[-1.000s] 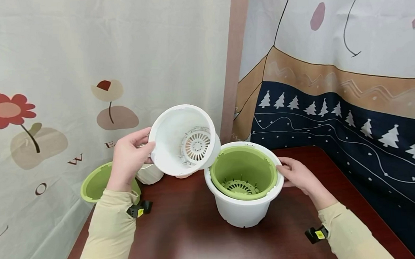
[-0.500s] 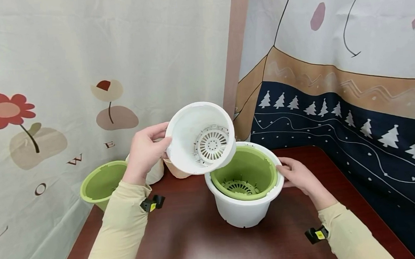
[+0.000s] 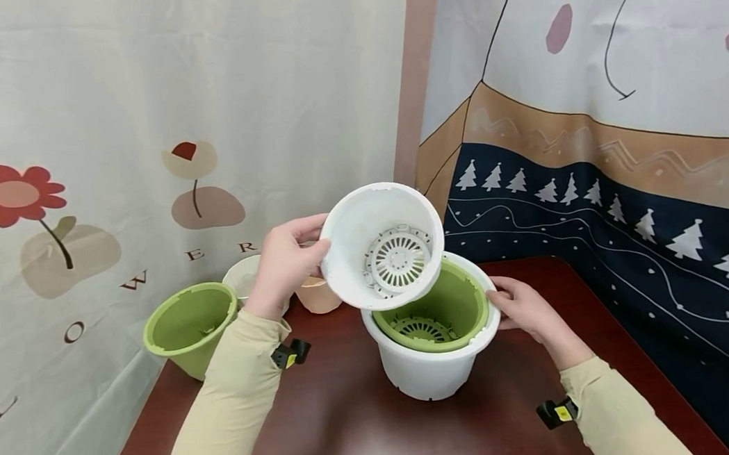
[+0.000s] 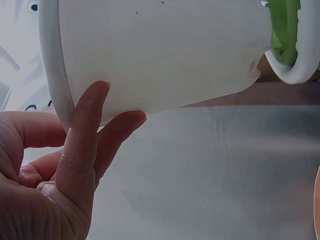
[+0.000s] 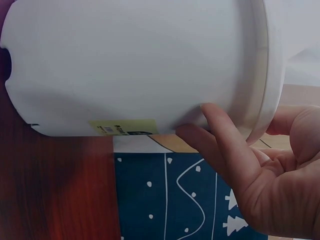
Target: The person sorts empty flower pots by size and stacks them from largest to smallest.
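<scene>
My left hand (image 3: 291, 263) pinches the rim of a small white flowerpot (image 3: 349, 256), thumb over the edge and fingers along its outer wall. This pot is tilted with its mouth facing me, showing a slotted base. It hangs over a larger white flowerpot (image 3: 426, 373) standing on the table and overlaps its far rim in the head view. Inside the large pot sits a green flowerpot (image 3: 460, 305) with a slotted bottom. My right hand (image 3: 526, 308) grips the large pot's right rim; in the right wrist view, fingers (image 5: 225, 135) lie against its outer wall near a yellow label (image 5: 122, 127).
On the dark red table (image 3: 325, 411), another green flowerpot (image 3: 190, 349) stands at the left. Behind my left hand are a cream pot (image 3: 240, 273) and a peach pot (image 3: 317, 296), both partly hidden. Printed curtains (image 3: 306, 85) close off the back and right side.
My left hand has carried the small white flowerpot rightward, from beside the large pot to above it. The left green, cream and peach pots show more now. My right hand has stayed put.
</scene>
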Demonstrator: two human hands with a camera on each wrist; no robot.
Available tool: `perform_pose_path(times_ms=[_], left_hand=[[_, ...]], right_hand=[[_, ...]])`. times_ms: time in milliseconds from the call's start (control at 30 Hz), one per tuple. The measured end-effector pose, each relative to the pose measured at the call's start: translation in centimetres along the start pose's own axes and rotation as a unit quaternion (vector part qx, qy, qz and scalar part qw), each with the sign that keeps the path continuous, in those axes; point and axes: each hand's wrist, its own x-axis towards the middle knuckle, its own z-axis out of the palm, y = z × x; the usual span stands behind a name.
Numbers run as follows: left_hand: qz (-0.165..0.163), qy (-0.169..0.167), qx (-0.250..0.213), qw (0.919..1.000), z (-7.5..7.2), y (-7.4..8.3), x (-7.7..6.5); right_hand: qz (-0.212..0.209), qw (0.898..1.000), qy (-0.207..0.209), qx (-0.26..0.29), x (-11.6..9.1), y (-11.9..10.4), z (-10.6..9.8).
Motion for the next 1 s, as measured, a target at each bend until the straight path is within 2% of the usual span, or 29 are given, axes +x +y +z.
perform_pose_path(times_ms=[233,433,667,1000], left_hand=[[-0.003,-0.026,0.023,0.9994,1.7,0.1,0.1],[-0.02,-0.037,0.022,0.9989,2.5,0.0,0.2],[-0.023,-0.046,0.056,0.9971,3.3,-0.5,0.3],[-0.048,-0.086,0.027,0.9948,4.8,-1.5,0.6]], right_hand=[[0.0,1.0,0.001,-0.005,-0.1,0.0,-0.1],[-0.003,1.0,-0.003,0.001,-0.1,0.0,0.0],[-0.004,1.0,-0.004,0.001,-0.2,-0.1,0.0],[-0.004,1.0,-0.005,0.0,-0.2,-0.3,0.1]])
